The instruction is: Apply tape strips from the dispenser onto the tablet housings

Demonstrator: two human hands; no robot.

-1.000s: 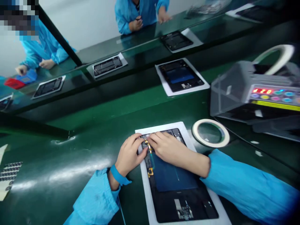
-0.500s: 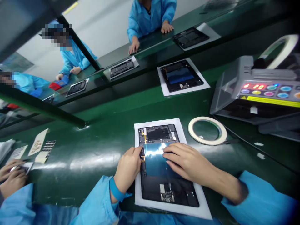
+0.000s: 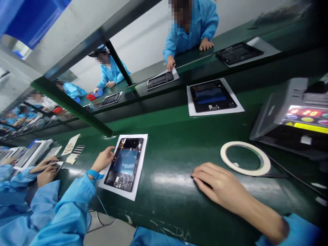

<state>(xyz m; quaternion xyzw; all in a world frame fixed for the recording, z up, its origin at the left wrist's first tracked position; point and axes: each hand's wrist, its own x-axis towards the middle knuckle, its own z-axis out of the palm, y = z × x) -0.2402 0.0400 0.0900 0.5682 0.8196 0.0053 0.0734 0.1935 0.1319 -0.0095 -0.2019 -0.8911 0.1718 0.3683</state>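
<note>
An opened tablet (image 3: 125, 162) with a bluish battery film and exposed parts lies on a white sheet (image 3: 139, 171), left of centre on the green bench. My left hand (image 3: 102, 160), a blue band on its wrist, is at the tablet's left edge, with bent fingers closed against that side; the exact contact is partly hidden. Over bare bench to the right hovers or rests my right hand (image 3: 217, 182), its fingers drawn together. A small dark spot shows at its fingertips, too small to name. A roll of cream tape (image 3: 224, 160) lies beyond that hand.
A grey machine (image 3: 279, 116) with a lit display stands at right, a cable beside it. Another opened tablet (image 3: 212, 96) lies on the raised strip behind. A green post (image 3: 77, 109) slants down at left. Co-workers in blue (image 3: 191, 30) sit across and alongside.
The tablet and its sheet have moved left across the bench with my left hand. My right hand has come off the tablet and is now over bench. The head view has turned left.
</note>
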